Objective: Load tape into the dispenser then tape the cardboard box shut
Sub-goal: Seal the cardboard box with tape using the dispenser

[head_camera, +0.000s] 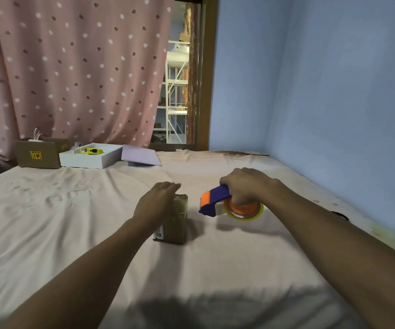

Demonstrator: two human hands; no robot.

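Two bare hands reach out over a bed sheet (pixel 77 233) in the head view, the only view there is. The left hand (pixel 155 203) lies on the top and near side of a small cardboard box (pixel 176 224), fingers loosely spread and pointing away; its palm hides much of the box's top, so whether the flaps are closed there cannot be told. A white label shows on the box's near left corner, under the wrist.

Just to the right of that hand, apart from the box, the right hand (pixel 246 184) is curled around the handle of a blue and orange tape dispenser (pixel 215 203). A roll of clear yellowish tape (pixel 244 212) sits on the dispenser's orange hub below the fingers, resting on the sheet. The dispenser's blue nose points toward the box, with a strip of bare sheet between them.

Nothing lies between the two hands but sheet.

Far beyond the left hand, at the bed's far edge, stand a larger brown carton (pixel 39 154) with a yellow sticker, a white tray (pixel 92 156) holding a yellow object, and a pale purple board (pixel 140 155), side by side. Behind them hangs a pink dotted curtain (pixel 73 67). A blue wall (pixel 334 79) runs along past the right hand.
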